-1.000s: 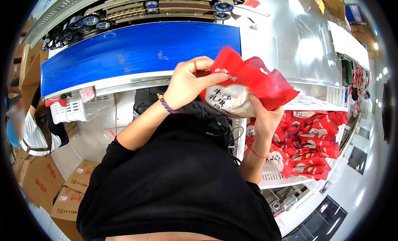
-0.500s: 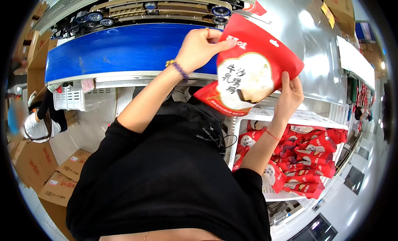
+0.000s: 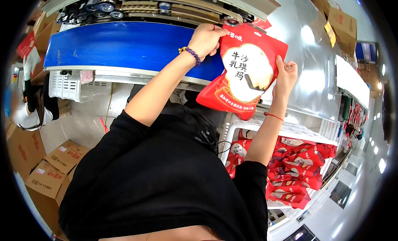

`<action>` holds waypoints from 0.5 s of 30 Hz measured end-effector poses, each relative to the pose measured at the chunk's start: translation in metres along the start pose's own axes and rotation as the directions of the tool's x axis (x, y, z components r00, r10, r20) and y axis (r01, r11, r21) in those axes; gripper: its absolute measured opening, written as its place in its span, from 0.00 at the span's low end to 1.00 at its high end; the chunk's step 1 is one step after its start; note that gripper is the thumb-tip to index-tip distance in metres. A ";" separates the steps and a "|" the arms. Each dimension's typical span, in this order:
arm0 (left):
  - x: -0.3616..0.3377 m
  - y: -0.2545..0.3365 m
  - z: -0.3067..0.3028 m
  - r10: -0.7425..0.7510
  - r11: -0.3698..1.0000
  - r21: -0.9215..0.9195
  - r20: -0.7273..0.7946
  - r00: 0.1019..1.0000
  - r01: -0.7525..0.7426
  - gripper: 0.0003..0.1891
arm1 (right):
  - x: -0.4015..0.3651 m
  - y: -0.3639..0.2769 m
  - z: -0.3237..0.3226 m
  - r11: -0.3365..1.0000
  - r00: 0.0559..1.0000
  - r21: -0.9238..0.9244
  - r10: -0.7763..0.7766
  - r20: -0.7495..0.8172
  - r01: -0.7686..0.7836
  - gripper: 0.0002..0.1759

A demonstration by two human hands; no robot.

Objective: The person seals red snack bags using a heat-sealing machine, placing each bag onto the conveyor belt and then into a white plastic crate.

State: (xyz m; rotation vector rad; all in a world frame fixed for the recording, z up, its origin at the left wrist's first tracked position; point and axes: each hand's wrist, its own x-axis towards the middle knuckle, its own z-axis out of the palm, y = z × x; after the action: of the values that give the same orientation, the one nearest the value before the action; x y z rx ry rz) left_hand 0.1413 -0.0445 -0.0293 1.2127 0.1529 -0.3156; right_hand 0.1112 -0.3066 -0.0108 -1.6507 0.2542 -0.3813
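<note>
Between my two hands a red pouch [image 3: 248,71] with a white round label and dark lettering hangs upright, its front turned toward me. My left hand [image 3: 206,40], with a beaded bracelet at the wrist, pinches the pouch's upper left corner. Closed on its right edge, a little lower, is my right hand [image 3: 285,75], with a red string at the wrist. The pouch looks filled at its bottom. Below my right forearm, a white crate [image 3: 234,135] holds several similar red pouches [image 3: 304,160].
A blue panel [image 3: 120,48] lies ahead at left, below machine rollers [image 3: 164,9]. Metal surface [image 3: 309,62] extends at right. Cardboard boxes [image 3: 68,156] stand at lower left. At far left another person [image 3: 31,104] holds up a red pouch [image 3: 26,44].
The pouch has turned more upright, and its right side has moved left. My left hand has shifted slightly right. The person at far left has raised a red pouch into view.
</note>
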 end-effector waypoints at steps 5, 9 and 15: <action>-0.014 0.011 -0.049 0.055 0.937 0.349 -0.073 0.996 -0.027 0.18 | -0.007 0.000 0.039 0.999 0.999 0.020 0.028 0.028 -0.029 0.20; -0.072 0.036 -0.101 0.161 0.582 0.809 -0.015 0.987 -0.082 0.22 | -0.011 -0.003 0.067 0.990 0.996 -0.124 0.078 0.032 -0.073 0.26; -0.165 0.083 -0.111 -0.150 0.862 0.504 0.342 0.928 -0.047 0.19 | -0.023 -0.019 0.101 0.980 0.969 -0.142 0.165 0.183 -0.140 0.21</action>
State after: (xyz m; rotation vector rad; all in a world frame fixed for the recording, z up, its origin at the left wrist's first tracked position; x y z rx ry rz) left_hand 0.0170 0.1112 0.0528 1.6462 -0.2465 -0.6587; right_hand 0.1285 -0.2030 -0.0027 -1.7676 0.2615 -0.0867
